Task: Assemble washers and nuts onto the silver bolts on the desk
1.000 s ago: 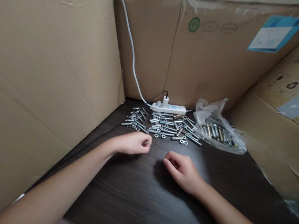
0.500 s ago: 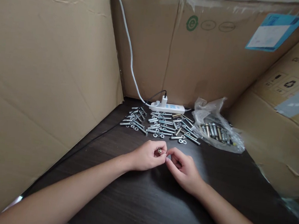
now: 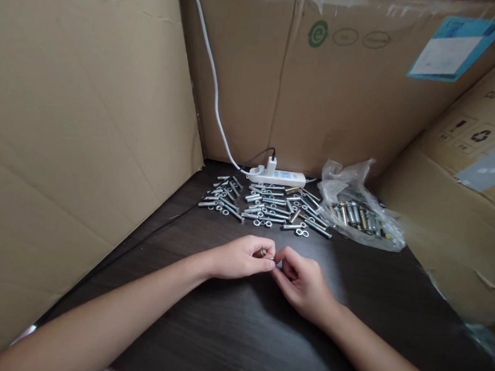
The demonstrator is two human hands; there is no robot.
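The left hand (image 3: 242, 258) is holding a small metal part (image 3: 263, 252) within its curled fingers, its thumb and forefinger pressing together. The right hand (image 3: 306, 280) is meeting it at the fingertips, thumb and forefinger nearly pressing together; whether they are pinching anything, one cannot tell. Both hands are hovering or resting above the dark table (image 3: 218, 337); which, one cannot tell. From the hands, loose bolts (image 3: 275, 220) and rings (image 3: 306, 234) are lying in groups from eleven to one o'clock. Behind them, at twelve, a white power strip (image 3: 277, 180) is holding a plug (image 3: 271, 165). At two o'clock, a clear plastic bag (image 3: 342, 184) is holding more metal pieces (image 3: 358, 218). A black cord (image 3: 165, 226) is running along the table toward nine o'clock.
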